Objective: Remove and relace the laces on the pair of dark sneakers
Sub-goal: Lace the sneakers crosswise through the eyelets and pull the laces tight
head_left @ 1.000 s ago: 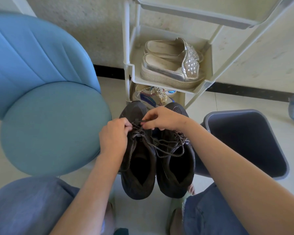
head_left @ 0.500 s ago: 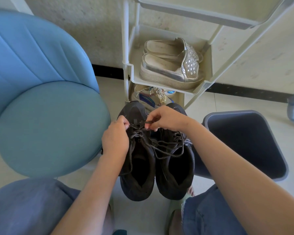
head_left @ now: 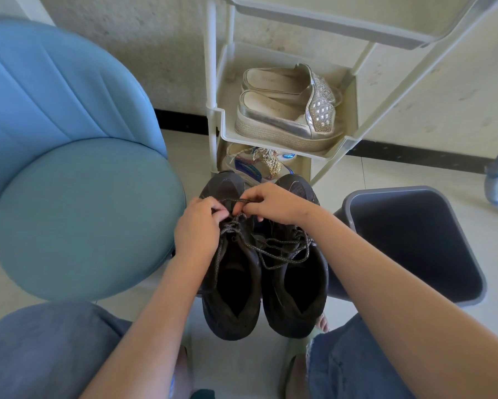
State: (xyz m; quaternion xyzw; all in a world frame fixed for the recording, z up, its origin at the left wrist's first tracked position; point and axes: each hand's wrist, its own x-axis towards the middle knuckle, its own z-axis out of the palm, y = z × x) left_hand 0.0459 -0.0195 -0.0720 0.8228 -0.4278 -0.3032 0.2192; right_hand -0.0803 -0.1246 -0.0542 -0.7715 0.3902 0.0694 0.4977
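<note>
your dark sneakers (head_left: 234, 318) stand side by side on the floor (head_left: 385, 174) between your knees. your left hand (head_left: 197, 231) and right hand (head_left: 273, 204) each pinch the lace (head_left: 239, 200) near one shoe's toe-end eyelets. this looks like unlacing; next, draw it free one row at a time.

Your left hand (head_left: 197, 234) covers the left sneaker's (head_left: 233, 286) outer eyelets; it & your right hand (head_left: 273, 204) hide the lace (head_left: 239, 200) ends they pinch. Right forearm blocks the bin's (head_left: 414, 240) left side. Rack (head_left: 210, 82) top & blue chair (head_left: 69, 197) cut off at edges.
</note>
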